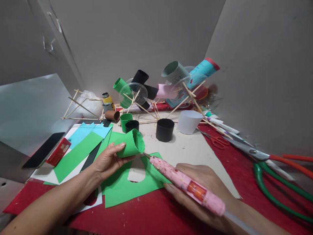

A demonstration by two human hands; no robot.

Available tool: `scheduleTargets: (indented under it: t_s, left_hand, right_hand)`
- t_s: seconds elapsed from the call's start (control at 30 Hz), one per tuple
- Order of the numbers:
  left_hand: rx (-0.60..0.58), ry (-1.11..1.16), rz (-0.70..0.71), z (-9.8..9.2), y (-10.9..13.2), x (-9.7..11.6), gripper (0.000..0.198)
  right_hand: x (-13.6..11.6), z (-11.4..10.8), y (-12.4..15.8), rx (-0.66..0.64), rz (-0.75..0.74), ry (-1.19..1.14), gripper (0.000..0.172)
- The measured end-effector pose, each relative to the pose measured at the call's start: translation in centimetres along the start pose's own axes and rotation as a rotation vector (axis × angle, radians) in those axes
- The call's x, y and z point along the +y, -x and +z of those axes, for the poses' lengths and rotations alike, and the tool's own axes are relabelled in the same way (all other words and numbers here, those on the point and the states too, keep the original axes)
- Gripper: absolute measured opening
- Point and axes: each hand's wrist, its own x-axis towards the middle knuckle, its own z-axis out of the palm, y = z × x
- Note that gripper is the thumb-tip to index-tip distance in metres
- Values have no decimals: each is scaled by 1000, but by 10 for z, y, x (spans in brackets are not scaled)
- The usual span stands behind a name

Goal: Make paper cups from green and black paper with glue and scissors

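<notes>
My left hand (107, 160) is closed round a green paper cup (130, 144), holding it on its side just above the table. My right hand (199, 184) grips a pink glue gun (186, 184), whose metal tip touches the cup's lower rim. Under both lies a green paper sheet (124, 187) with a round hole cut out of it.
Black cups (165, 129), a white cup (188, 121) and a green cup (126, 119) stand behind. Stick-and-cup models (137, 93) fill the back. Scissors (259, 153) and green cord (271, 192) lie right; coloured papers (78, 151), a phone (44, 150) left.
</notes>
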Motion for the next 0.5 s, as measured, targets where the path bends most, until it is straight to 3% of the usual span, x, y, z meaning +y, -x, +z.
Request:
scheduleTargets:
  t_s: [0.5]
  left_hand:
    - [44,14,-18,-1,0,0,15]
  right_hand:
    - [1,2,1,-17,9,-13,27]
